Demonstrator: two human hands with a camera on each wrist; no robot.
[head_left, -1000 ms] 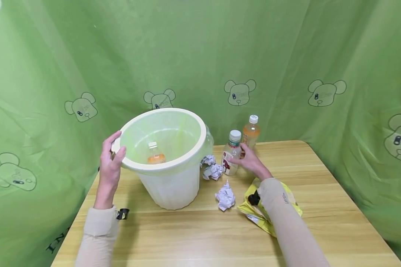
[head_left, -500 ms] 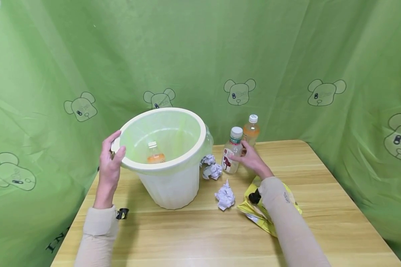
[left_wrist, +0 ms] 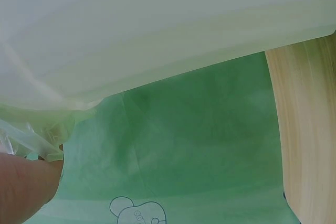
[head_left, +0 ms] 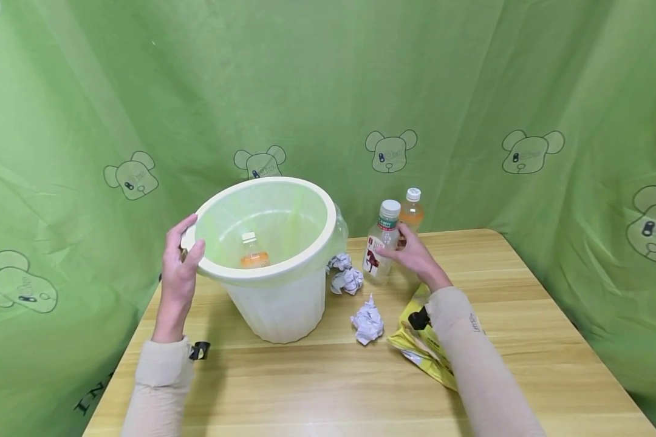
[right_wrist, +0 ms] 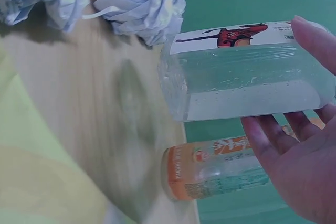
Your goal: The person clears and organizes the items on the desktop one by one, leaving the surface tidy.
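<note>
My right hand (head_left: 410,252) grips a clear bottle (head_left: 379,246) with a white cap and a red-marked label, lifted slightly and tilted off the table. In the right wrist view the clear bottle (right_wrist: 247,85) lies across my fingers (right_wrist: 278,145). My left hand (head_left: 179,267) holds the rim of a white bin (head_left: 273,303) lined with a pale green bag; a thumb tip (left_wrist: 23,187) presses the bag edge. An orange-drink bottle (head_left: 251,254) lies inside the bin. A second orange-drink bottle (head_left: 412,213) stands behind my right hand, also visible in the right wrist view (right_wrist: 210,174).
Three crumpled paper balls lie on the wooden table (head_left: 525,340): two by the bin (head_left: 345,273) and one nearer me (head_left: 369,320). A yellow snack bag (head_left: 415,346) sits under my right forearm. Green bear-print cloth (head_left: 470,91) hangs close behind and on both sides.
My right hand has closed round the clear bottle and raised it a little, tipping its top to the right. The left hand stays on the bin rim.
</note>
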